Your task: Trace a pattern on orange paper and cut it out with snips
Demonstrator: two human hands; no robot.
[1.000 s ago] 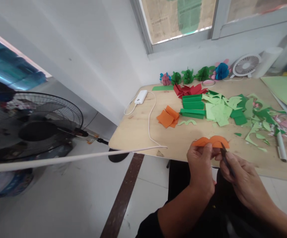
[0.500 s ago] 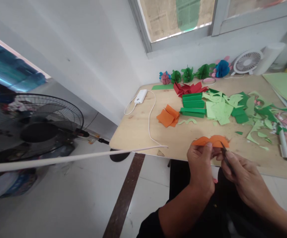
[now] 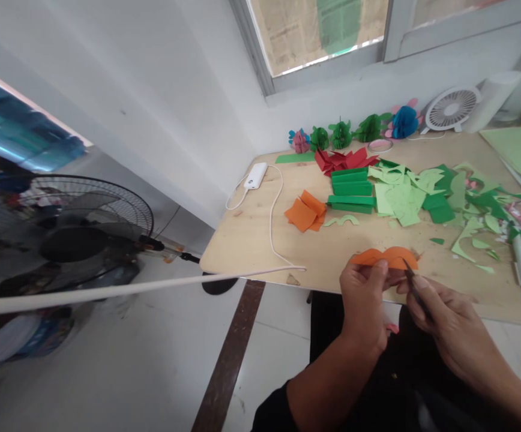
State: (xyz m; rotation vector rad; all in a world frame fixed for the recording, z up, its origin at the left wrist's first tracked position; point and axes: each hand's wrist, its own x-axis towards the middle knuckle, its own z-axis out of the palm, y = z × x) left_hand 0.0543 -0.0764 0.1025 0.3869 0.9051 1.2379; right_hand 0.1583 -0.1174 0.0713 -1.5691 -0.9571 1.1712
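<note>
Near the table's front edge, my left hand point(image 3: 365, 294) pinches a folded orange paper point(image 3: 384, 258) between thumb and fingers. Its upper edge is cut in rounded, wavy humps. My right hand point(image 3: 445, 315) is closed on dark scissors point(image 3: 414, 287), whose tip meets the paper toward its right end. The scissors' handles are mostly covered by my fingers. Beyond my hands lie more folded orange paper pieces point(image 3: 306, 213) and a wavy light green paper strip point(image 3: 342, 221).
Folded green paper point(image 3: 352, 191), red paper point(image 3: 344, 159) and light green scraps point(image 3: 400, 201) spread over the table point(image 3: 237, 240). Paper figures point(image 3: 340, 134) and a small white fan point(image 3: 453, 110) stand by the wall. A white cable point(image 3: 152, 285) crosses the left; a large black fan point(image 3: 75, 240) stands there.
The scissors' tip has shifted very slightly along the orange paper's right end. Both hands keep their hold, and the view has moved a little.
</note>
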